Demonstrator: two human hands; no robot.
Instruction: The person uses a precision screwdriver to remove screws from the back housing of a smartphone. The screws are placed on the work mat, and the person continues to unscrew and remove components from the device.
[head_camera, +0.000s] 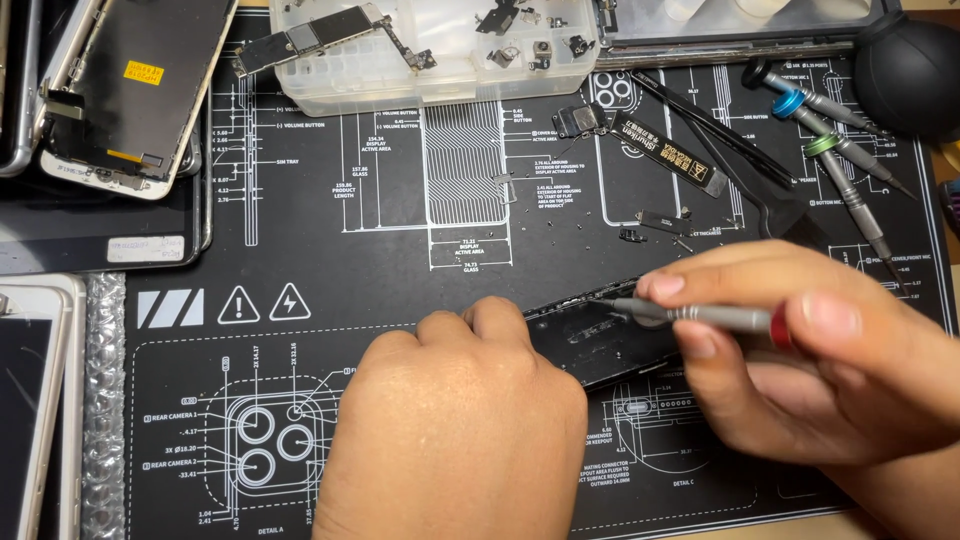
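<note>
Yellow label (143, 71) on upper-left phone screen (140, 90)

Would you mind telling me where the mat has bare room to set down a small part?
Free: the mat between the parts tray and the left hand. Crowded: the right hand with its screwdriver, loose screws, spare screwdrivers.

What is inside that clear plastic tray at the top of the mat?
The clear plastic tray holds small dark phone parts in its compartments, and a long circuit board lies across its left edge. Finer contents are blurred by the cloudy walls.
</note>
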